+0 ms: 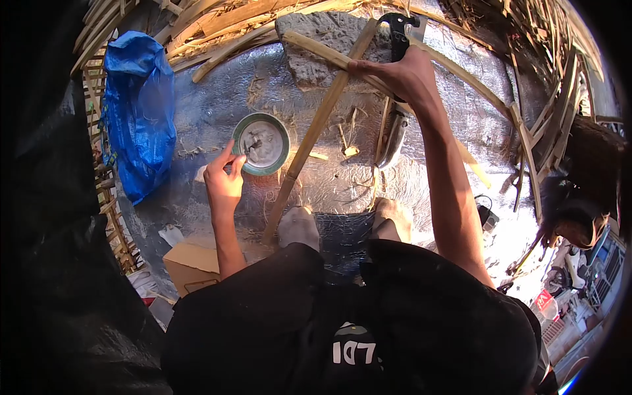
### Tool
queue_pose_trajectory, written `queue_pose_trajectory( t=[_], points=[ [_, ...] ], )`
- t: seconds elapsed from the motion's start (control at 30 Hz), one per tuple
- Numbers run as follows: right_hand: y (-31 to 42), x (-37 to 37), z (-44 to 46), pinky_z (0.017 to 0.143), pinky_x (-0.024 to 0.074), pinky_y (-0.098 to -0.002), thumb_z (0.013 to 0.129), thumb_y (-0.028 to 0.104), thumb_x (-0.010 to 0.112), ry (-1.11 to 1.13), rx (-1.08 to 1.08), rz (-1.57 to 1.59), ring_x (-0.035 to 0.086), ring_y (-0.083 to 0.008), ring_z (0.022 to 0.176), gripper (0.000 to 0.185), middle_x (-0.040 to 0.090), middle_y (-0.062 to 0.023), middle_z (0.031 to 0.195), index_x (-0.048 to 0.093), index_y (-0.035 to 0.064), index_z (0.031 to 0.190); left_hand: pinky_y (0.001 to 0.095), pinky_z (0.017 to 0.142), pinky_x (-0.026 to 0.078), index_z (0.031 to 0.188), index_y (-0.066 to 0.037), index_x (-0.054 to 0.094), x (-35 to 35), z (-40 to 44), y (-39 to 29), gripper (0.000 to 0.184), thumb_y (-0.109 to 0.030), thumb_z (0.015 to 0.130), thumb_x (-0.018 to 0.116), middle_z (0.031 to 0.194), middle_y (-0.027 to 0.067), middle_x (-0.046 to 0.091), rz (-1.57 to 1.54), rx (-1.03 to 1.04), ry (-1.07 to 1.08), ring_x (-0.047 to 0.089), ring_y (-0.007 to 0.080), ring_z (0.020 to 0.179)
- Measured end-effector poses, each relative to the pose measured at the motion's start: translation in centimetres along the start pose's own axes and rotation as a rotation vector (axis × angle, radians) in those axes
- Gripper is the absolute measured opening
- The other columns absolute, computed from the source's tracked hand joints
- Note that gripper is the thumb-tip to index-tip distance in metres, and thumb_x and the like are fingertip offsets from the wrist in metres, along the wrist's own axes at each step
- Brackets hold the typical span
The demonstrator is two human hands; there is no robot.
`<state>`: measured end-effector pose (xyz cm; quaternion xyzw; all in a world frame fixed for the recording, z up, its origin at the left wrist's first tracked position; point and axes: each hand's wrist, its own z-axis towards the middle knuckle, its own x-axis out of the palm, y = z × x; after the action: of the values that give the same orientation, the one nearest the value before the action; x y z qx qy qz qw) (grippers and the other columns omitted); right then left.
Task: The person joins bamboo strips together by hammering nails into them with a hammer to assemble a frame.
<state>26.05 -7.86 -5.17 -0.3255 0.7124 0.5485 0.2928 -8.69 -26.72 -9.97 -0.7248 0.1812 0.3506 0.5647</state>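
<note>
- Toward the top of the frame, right of centre, the right hand [403, 74] is closed on the short strip [315, 50], its thumb pointing left along the wood. Its fingers are mostly hidden, so I cannot tell whether they also hold the hammer.
- At the top, the hammer [399, 38] shows its black head just above that hand; a shiny handle [394, 141] shows below it, and whether the two are one tool is hidden.
- From the upper middle down to the lower centre, the long strip [308, 146] slants leftward, crossing the short strip near the right thumb.
- Behind the crossing, in the upper middle, lies the rough grey stone [322, 49].
- Left of centre, the left hand [225, 176] is at the bowl's left rim, fingers bent and thumb near the forefinger. I cannot tell whether it grips the rim or something small.
- Beside it, the bowl [283, 163] has a green rim and whitish contents.
- In the upper left, the blue bag [138, 108] stands crumpled.
- At lower left is the cardboard box [193, 263].
- Across the middle, the silvery mat [210, 115] lies under the bowl, with wood scraps scattered on it.
- Low in the centre, two feet [299, 227] rest on the mat.
</note>
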Motion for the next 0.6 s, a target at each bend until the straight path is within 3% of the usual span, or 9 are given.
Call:
queue_pose_trajectory(
  t=[0.07, 0.13, 0.2, 0.3, 0.37, 0.43, 0.47, 0.53, 0.6],
  points=[
    [-0.1, 0.7, -0.3, 0.049, 0.0405, -0.0292, 0.058, 0.065, 0.094, 0.024, 0.023, 0.030, 0.054, -0.0127, 0.049, 0.067, 0.056, 0.0005, 0.056, 0.069, 0.0038, 0.067, 0.0304, 0.077, 0.053, 0.115, 0.000, 0.073, 0.8, -0.7, 1.4, 0.026, -0.004, 0.090, 0.074, 0.098, 0.0154, 0.076, -0.102, 0.120, -0.007, 0.071, 0.0195, 0.081],
    [-0.7, 0.8, 0.4, 0.048, 0.0403, -0.0274, 0.064, 0.059, 0.094, 0.089, 0.021, 0.048, 0.055, -0.0100, 0.048, 0.058, 0.060, 0.0002, 0.059, 0.073, 0.0056, 0.071, 0.0328, 0.079, 0.053, 0.117, -0.005, 0.074, 1.0, -0.7, 1.9, 0.027, -0.005, 0.090, 0.074, 0.104, 0.0123, 0.077, -0.099, 0.248, 0.035, 0.072, 0.0205, 0.096],
    [-1.0, 1.0, 0.6, 0.049, 0.0412, -0.0267, 0.063, 0.059, 0.094, 0.070, 0.003, 0.070, 0.056, -0.0100, 0.050, 0.059, 0.063, -0.0005, 0.062, 0.073, 0.0053, 0.077, 0.0359, 0.084, 0.053, 0.113, -0.006, 0.075, 1.3, -0.5, 0.8, 0.026, -0.005, 0.087, 0.076, 0.111, 0.0109, 0.075, -0.046, 0.437, 0.027, 0.069, 0.0265, 0.102],
    [-0.3, 0.4, 0.3, 0.047, 0.0413, -0.0256, 0.061, 0.062, 0.094, 0.071, 0.038, 0.028, 0.056, -0.0101, 0.051, 0.064, 0.061, -0.0009, 0.061, 0.067, 0.0042, 0.071, 0.0433, 0.092, 0.046, 0.103, -0.012, 0.078, 1.0, -0.5, 0.9, 0.024, -0.015, 0.080, 0.083, 0.109, 0.0069, 0.070, 0.302, 0.262, -0.247, 0.058, 0.0298, 0.105],
    [-0.5, 0.4, 0.4, 0.046, 0.0413, -0.0250, 0.060, 0.062, 0.094, 0.059, 0.019, 0.041, 0.055, -0.0100, 0.050, 0.066, 0.060, -0.0007, 0.061, 0.066, 0.0041, 0.071, 0.0450, 0.094, 0.043, 0.100, -0.014, 0.079, 0.3, -0.5, 1.7, 0.023, -0.017, 0.078, 0.084, 0.111, 0.0067, 0.068, 0.386, 0.260, -0.275, 0.055, 0.0308, 0.110],
    [-0.7, 0.7, 0.3, 0.045, 0.0362, -0.0273, 0.059, 0.066, 0.093, 0.047, -0.014, 0.091, 0.051, -0.0123, 0.043, 0.066, 0.054, -0.0003, 0.052, 0.060, 0.0090, 0.054, 0.0499, 0.098, 0.039, 0.092, -0.016, 0.081, 0.2, -0.5, 2.1, 0.021, -0.021, 0.073, 0.088, 0.118, 0.0060, 0.064, 0.413, 0.262, -0.269, 0.048, 0.0338, 0.119],
    [-0.7, 0.6, 0.4, 0.045, 0.0362, -0.0273, 0.059, 0.066, 0.093, 0.049, -0.013, 0.092, 0.051, -0.0123, 0.043, 0.066, 0.054, -0.0003, 0.052, 0.060, 0.0090, 0.054, 0.0499, 0.098, 0.039, 0.092, -0.016, 0.081, 0.3, -0.6, 2.1, 0.021, -0.021, 0.073, 0.088, 0.118, 0.0060, 0.064, 0.415, 0.261, -0.268, 0.048, 0.0338, 0.119],
    [-0.7, 0.4, 0.7, 0.045, 0.0420, -0.0258, 0.058, 0.062, 0.096, 0.093, 0.031, 0.033, 0.053, -0.0098, 0.045, 0.065, 0.058, 0.0000, 0.058, 0.065, 0.0050, 0.070, 0.0510, 0.097, 0.039, 0.093, -0.016, 0.081, 0.7, -0.8, 1.4, 0.022, -0.020, 0.073, 0.088, 0.120, 0.0052, 0.063, 0.483, 0.250, -0.204, 0.048, 0.0321, 0.120],
    [-0.5, 0.4, 0.5, 0.045, 0.0421, -0.0258, 0.059, 0.061, 0.096, 0.083, 0.042, 0.029, 0.053, -0.0100, 0.046, 0.064, 0.058, -0.0002, 0.058, 0.066, 0.0051, 0.070, 0.0527, 0.096, 0.038, 0.092, -0.016, 0.081, 1.1, -0.8, 2.0, 0.020, -0.018, 0.073, 0.086, 0.122, 0.0048, 0.062, 0.476, 0.254, -0.183, 0.048, 0.0313, 0.121]
  ],
)
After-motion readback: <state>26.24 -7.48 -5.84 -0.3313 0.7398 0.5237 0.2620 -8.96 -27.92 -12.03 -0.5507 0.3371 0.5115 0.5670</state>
